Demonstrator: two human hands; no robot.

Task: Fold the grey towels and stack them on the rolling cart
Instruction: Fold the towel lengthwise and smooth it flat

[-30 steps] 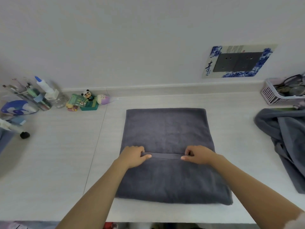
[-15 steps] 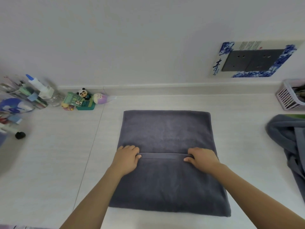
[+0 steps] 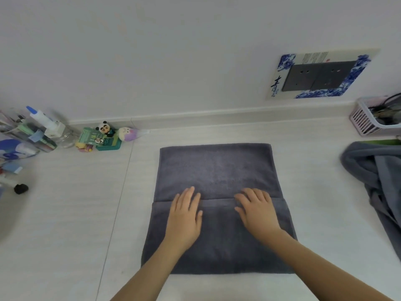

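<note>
Two bare forearms entering from the near edge, converging over a folded grey towel [image 3: 217, 235] spread flat at the centre of a pale table [image 3: 65, 213]. Left hand [image 3: 184, 216] palm down, fingers straight and together, pressing across the folded hem that runs side to side through the towel's middle. Right hand [image 3: 257, 210] likewise flat, fingers slightly spread, fingertips just over the same hem; neither hand gripping anything. Towel's near edge lying close to the table's front edge; left and right edges straight, far edge square to the wall. Bare tabletop on both sides of the towel, wider on the left. Second grey towel [image 3: 373, 179], crumpled, unfolded, at the right edge of view, well apart from the folded one. Farther back on the left: small figurines [image 3: 104, 135] near the wall, a clutter of bottles and pens [image 3: 36, 131] beside them. Far right against the wall: pink slatted basket [image 3: 364, 122] holding dark items. On the wall above: dark outlet panel [image 3: 319, 76] in a blue-and-white patterned surround.
</note>
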